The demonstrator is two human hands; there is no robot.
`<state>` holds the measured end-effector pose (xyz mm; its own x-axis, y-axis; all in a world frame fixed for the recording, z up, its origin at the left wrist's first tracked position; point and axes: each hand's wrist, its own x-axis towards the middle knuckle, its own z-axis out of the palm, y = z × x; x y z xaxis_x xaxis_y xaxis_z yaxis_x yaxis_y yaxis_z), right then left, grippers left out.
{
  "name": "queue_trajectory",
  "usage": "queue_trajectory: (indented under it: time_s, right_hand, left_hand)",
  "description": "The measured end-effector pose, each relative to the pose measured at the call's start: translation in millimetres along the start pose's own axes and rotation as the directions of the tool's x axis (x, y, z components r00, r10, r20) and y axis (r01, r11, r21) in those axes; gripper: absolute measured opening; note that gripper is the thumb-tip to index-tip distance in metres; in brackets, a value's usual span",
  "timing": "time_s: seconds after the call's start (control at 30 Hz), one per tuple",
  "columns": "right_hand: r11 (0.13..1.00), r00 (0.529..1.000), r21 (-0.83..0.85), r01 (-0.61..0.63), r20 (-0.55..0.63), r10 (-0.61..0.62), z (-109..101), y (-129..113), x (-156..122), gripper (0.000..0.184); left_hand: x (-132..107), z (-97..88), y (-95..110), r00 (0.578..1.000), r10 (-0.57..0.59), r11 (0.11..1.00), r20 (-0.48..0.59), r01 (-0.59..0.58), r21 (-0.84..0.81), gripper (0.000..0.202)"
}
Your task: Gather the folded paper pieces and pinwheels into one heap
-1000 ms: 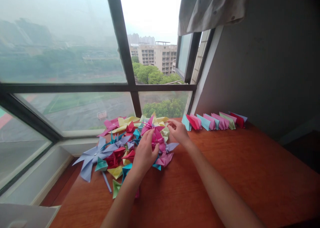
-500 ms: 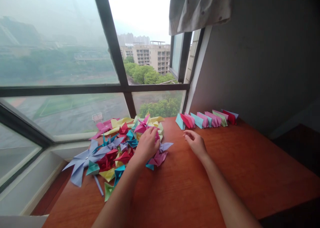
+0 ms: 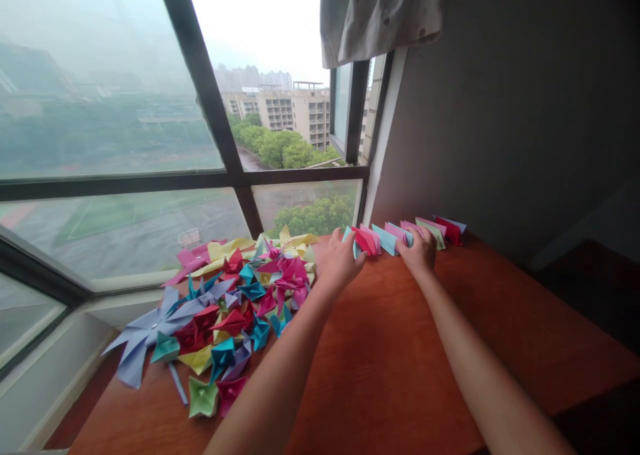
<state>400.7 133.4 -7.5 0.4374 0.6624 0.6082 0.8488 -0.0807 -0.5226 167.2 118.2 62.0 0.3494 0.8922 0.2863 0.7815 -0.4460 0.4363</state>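
Observation:
My left hand point(image 3: 339, 263) reaches to the left end of a row of folded papers standing on the tabletop. Its thumb and fingers are apart around the light blue folded paper point(image 3: 355, 247) there. Just right of it stand red and pink folded papers point(image 3: 367, 240), then another light blue one point(image 3: 384, 239). My right hand point(image 3: 419, 250) is over the middle of the row, fingers spread and touching pink and light blue pieces, partly hiding them. Beyond it are a pink and green folded paper point(image 3: 433, 227) and a red one point(image 3: 453, 231) at the right end.
A pile of colourful paper pinwheels and folded shapes point(image 3: 235, 322) covers the left of the brown table point(image 3: 380, 362). A large lavender pinwheel point(image 3: 155, 325) lies at its left edge. Windows point(image 3: 110, 222) stand behind, a grey wall point(image 3: 500, 122) to the right, and a curtain point(image 3: 383, 18) hangs above.
My left hand has left the pinwheel pile and moved right to the row's left end. My right hand has moved forward onto the row. The view has shifted slightly right.

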Motion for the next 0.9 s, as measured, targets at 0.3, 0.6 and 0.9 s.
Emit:
queue_trajectory:
  time_s: [0.3, 0.6, 0.9]
  right_hand:
    - [0.99, 0.964, -0.141, 0.003, 0.263, 0.035, 26, 11, 25, 0.025]
    - [0.972, 0.951, -0.223, -0.068, 0.279, 0.131, 12, 9, 1, 0.026]
    - [0.98, 0.962, -0.194, -0.044, 0.256, 0.094, -9, 0, -16, 0.025]
  left_hand:
    - [63, 58.2, 17, 0.98, -0.118, 0.993, 0.162, 0.116, 0.02, 0.047]
    - [50, 70.1, 12, 0.97, -0.095, 0.995, 0.223, 0.093, 0.019, 0.032]
    - [43, 58.9, 1, 0.972, -0.14, 0.989, 0.191, 0.146, -0.018, 0.033]
